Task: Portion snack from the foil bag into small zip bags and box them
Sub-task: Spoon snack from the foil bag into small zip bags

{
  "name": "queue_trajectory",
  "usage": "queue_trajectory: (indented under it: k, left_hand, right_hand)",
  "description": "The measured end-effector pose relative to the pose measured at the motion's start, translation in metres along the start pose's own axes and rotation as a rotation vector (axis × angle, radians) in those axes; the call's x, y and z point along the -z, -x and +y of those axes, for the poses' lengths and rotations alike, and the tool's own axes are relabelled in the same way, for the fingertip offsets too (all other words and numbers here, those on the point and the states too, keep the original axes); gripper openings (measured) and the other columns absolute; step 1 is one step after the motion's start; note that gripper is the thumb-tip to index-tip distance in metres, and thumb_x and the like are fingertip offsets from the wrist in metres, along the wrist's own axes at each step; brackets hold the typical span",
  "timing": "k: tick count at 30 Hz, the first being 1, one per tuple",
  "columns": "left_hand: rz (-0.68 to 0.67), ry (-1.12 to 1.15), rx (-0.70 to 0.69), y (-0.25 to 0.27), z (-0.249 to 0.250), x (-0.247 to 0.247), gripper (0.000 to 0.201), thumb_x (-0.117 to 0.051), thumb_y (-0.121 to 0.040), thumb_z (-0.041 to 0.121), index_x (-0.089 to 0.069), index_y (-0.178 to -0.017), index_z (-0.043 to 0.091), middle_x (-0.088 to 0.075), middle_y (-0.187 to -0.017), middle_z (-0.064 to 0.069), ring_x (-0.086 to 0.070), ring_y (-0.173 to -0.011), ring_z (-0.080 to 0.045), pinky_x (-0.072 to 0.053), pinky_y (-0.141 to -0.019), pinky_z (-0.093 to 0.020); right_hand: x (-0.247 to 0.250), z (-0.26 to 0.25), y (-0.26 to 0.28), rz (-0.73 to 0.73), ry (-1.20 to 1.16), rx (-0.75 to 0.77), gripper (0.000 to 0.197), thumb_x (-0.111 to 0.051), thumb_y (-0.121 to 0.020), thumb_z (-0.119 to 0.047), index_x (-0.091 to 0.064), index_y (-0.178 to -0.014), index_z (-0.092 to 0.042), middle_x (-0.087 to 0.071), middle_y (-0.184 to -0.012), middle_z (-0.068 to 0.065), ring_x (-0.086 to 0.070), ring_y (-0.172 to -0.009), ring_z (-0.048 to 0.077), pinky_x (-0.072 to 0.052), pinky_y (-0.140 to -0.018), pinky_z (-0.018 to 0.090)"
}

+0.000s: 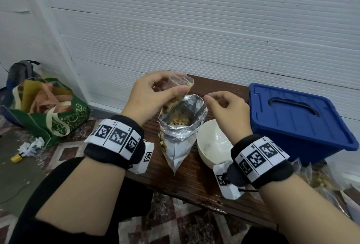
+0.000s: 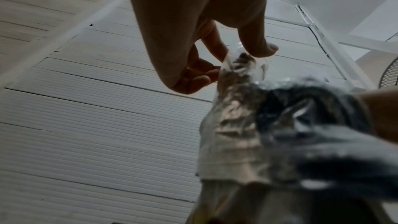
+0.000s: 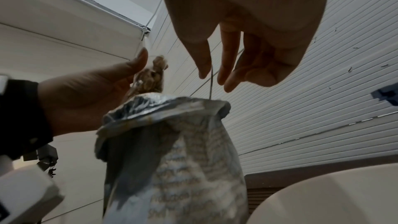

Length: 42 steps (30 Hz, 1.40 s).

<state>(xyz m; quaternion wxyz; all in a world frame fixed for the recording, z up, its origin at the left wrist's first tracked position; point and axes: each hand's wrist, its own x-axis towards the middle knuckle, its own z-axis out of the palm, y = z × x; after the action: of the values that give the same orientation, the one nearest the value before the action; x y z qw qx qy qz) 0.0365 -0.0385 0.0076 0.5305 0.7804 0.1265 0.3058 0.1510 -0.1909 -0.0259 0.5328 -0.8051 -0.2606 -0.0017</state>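
An open silver foil bag (image 1: 179, 142) of snack stands on the brown wooden bench (image 1: 194, 181). Just above its mouth my left hand (image 1: 171, 89) pinches a small clear zip bag (image 1: 179, 82) with some snack inside. The left wrist view shows that zip bag (image 2: 241, 67) between thumb and fingers, over the foil bag (image 2: 232, 134). My right hand (image 1: 210, 95) is at the bag's right rim. In the right wrist view it (image 3: 212, 74) pinches a thin metal handle (image 3: 211, 88) that runs down into the foil bag (image 3: 183, 159). The handle's lower end is hidden.
A white bowl (image 1: 214, 142) sits right of the foil bag, under my right wrist. A blue lidded box (image 1: 292, 119) stands at the right, its lid on. Filled zip bags (image 1: 315, 177) lie near the bench's right end. A green shopping bag (image 1: 48, 111) is on the floor, left.
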Motion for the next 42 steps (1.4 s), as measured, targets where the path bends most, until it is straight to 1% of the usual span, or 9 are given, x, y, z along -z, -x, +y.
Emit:
queue_trajectory:
  k: [4, 9, 13, 16, 22, 27, 33, 39, 42]
  left_hand:
    - [-0.009, 0.073, -0.010, 0.002, 0.011, -0.005, 0.030, -0.075, -0.065, 0.042, -0.072, -0.094, 0.035, -0.074, -0.095, 0.007, -0.066, -0.087, -0.010, -0.053, -0.073, -0.021]
    - [-0.058, 0.116, -0.028, 0.007, 0.027, -0.028, 0.029, -0.074, -0.067, 0.038, -0.072, -0.096, 0.034, -0.074, -0.096, 0.008, -0.067, -0.090, -0.006, -0.054, -0.076, -0.021]
    - [-0.114, 0.135, -0.058, 0.015, 0.040, -0.057, 0.030, -0.075, -0.067, 0.040, -0.073, -0.095, 0.029, -0.074, -0.100, 0.005, -0.069, -0.091, -0.012, -0.056, -0.078, -0.028]
    - [-0.140, 0.162, -0.025, 0.022, 0.043, -0.082, 0.024, -0.080, -0.072, 0.030, -0.074, -0.095, 0.027, -0.074, -0.093, 0.009, -0.067, -0.082, -0.003, -0.052, -0.068, -0.019]
    - [-0.204, 0.131, 0.058, 0.043, 0.035, -0.131, 0.018, -0.080, -0.076, 0.025, -0.073, -0.092, 0.024, -0.073, -0.092, 0.013, -0.065, -0.079, 0.002, -0.050, -0.071, -0.012]
    - [-0.272, 0.067, 0.120, 0.062, 0.022, -0.165, 0.020, -0.079, -0.078, 0.030, -0.069, -0.094, 0.024, -0.069, -0.095, 0.012, -0.062, -0.077, 0.004, -0.048, -0.068, -0.010]
    - [-0.365, 0.048, 0.201, 0.082, 0.011, -0.197, 0.025, -0.080, -0.076, 0.032, -0.062, -0.091, 0.024, -0.069, -0.092, 0.011, -0.066, -0.087, -0.006, -0.052, -0.075, -0.016]
    - [-0.416, 0.035, 0.174, 0.095, 0.008, -0.222, 0.023, -0.078, -0.079, 0.025, -0.058, -0.090, 0.021, -0.066, -0.090, 0.011, -0.060, -0.072, 0.012, -0.047, -0.067, -0.007]
    - [-0.445, 0.026, 0.180, 0.098, 0.005, -0.229, 0.025, -0.079, -0.078, 0.025, -0.058, -0.090, 0.021, -0.068, -0.094, 0.006, -0.065, -0.084, 0.001, -0.052, -0.076, -0.015]
  right_hand:
    - [0.016, -0.007, 0.002, 0.059, -0.079, -0.019, 0.011, -0.060, -0.091, -0.034, -0.068, -0.090, -0.026, -0.068, -0.085, -0.007, -0.062, -0.087, 0.008, -0.047, -0.076, 0.019]
    - [0.047, -0.016, 0.002, 0.081, -0.155, -0.007, 0.021, -0.059, -0.091, -0.036, -0.073, -0.079, -0.025, -0.068, -0.071, -0.008, -0.053, -0.062, 0.004, -0.046, -0.067, 0.030]
    - [0.081, -0.019, 0.005, 0.098, -0.234, -0.022, 0.022, -0.058, -0.093, -0.031, -0.073, -0.078, -0.025, -0.064, -0.059, -0.012, -0.052, -0.056, 0.001, -0.042, -0.064, 0.027]
    - [0.104, -0.011, 0.011, 0.128, -0.237, -0.054, 0.021, -0.058, -0.094, -0.028, -0.073, -0.081, -0.019, -0.065, -0.065, -0.006, -0.053, -0.055, -0.001, -0.042, -0.060, 0.024]
    - [0.141, 0.019, 0.033, 0.192, -0.179, -0.157, 0.020, -0.057, -0.094, -0.030, -0.072, -0.084, -0.020, -0.067, -0.076, -0.003, -0.055, -0.060, -0.002, -0.046, -0.062, 0.027]
    - [0.167, 0.044, 0.056, 0.276, -0.180, -0.227, 0.019, -0.058, -0.093, -0.029, -0.072, -0.085, -0.021, -0.068, -0.077, 0.000, -0.053, -0.059, 0.006, -0.045, -0.061, 0.029]
    - [0.179, 0.065, 0.071, 0.311, -0.188, -0.276, 0.018, -0.058, -0.093, -0.029, -0.072, -0.083, -0.022, -0.068, -0.075, 0.000, -0.053, -0.058, 0.007, -0.044, -0.060, 0.028]
    - [0.187, 0.071, 0.076, 0.324, -0.191, -0.284, 0.017, -0.059, -0.092, -0.028, -0.070, -0.081, -0.023, -0.069, -0.076, 0.001, -0.054, -0.060, 0.006, -0.045, -0.063, 0.026]
    - [0.187, 0.073, 0.077, 0.321, -0.172, -0.272, 0.018, -0.058, -0.093, -0.027, -0.071, -0.083, -0.019, -0.068, -0.074, 0.000, -0.054, -0.060, 0.004, -0.045, -0.064, 0.026]
